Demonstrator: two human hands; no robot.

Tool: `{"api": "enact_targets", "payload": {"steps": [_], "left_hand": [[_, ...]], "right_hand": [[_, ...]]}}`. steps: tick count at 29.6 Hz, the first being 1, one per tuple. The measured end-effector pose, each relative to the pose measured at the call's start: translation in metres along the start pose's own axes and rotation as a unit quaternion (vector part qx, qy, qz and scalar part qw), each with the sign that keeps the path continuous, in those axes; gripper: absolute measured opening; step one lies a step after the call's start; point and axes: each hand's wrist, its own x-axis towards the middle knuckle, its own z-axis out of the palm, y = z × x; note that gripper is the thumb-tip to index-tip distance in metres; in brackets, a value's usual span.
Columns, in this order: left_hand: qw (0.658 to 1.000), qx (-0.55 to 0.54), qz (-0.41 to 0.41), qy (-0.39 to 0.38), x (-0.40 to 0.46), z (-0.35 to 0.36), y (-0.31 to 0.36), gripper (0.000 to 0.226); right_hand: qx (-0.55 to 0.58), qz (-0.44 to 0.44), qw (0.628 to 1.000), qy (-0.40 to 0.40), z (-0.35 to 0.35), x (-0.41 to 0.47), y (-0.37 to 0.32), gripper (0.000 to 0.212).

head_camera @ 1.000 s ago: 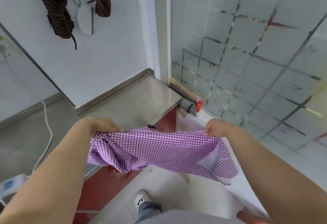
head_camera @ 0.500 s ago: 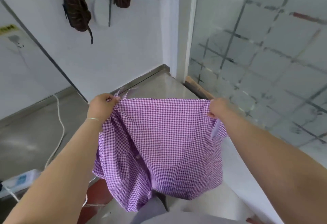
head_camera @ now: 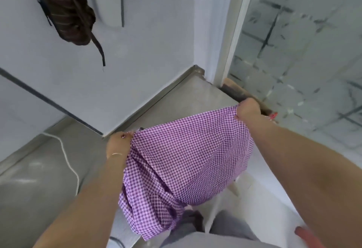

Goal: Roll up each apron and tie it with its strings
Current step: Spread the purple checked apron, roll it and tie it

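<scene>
Left hand (head_camera: 119, 143), thin bangle at the wrist: pinches one top corner of the purple gingham apron (head_camera: 182, 161). Right hand (head_camera: 248, 110): grips the opposite corner, fingers curled. Apron hangs spread above the steel counter (head_camera: 188, 95), hiding its near edge. Behind: two dark striped rolled aprons (head_camera: 66, 10) on the wall; white cable (head_camera: 66, 155) at left.

No text, label, brand, number or sign is showing legibly anywhere in this view.
</scene>
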Motion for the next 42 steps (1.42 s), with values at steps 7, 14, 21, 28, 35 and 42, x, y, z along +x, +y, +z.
{"api": "enact_targets", "payload": {"steps": [7,14,21,28,35,42], "left_hand": [[0.998,-0.044,-0.048,0.019,0.032,0.019,0.000,0.031],[0.980,-0.076,-0.120,0.139,0.050,0.021,0.007,0.037],[0.970,-0.070,-0.167,0.160,0.071,0.024,0.015,0.039],[0.992,0.000,-0.100,0.071,0.071,0.052,0.031,0.049],[0.949,0.305,-0.047,-0.067,0.065,0.079,0.020,0.094],[0.912,0.395,-0.040,-0.102,0.069,0.087,0.025,0.077]], "right_hand": [[0.419,0.149,0.892,0.082,0.023,0.049,-0.041,0.026],[0.012,-0.196,0.980,0.039,0.026,0.100,-0.094,0.041],[-0.288,-0.341,0.894,-0.045,0.045,0.158,-0.123,0.081],[-0.288,-0.281,0.913,-0.070,0.064,0.189,-0.138,0.117],[-0.303,-0.291,0.904,-0.085,0.075,0.199,-0.149,0.117],[-0.348,-0.270,0.891,-0.114,0.073,0.214,-0.162,0.118]]}}
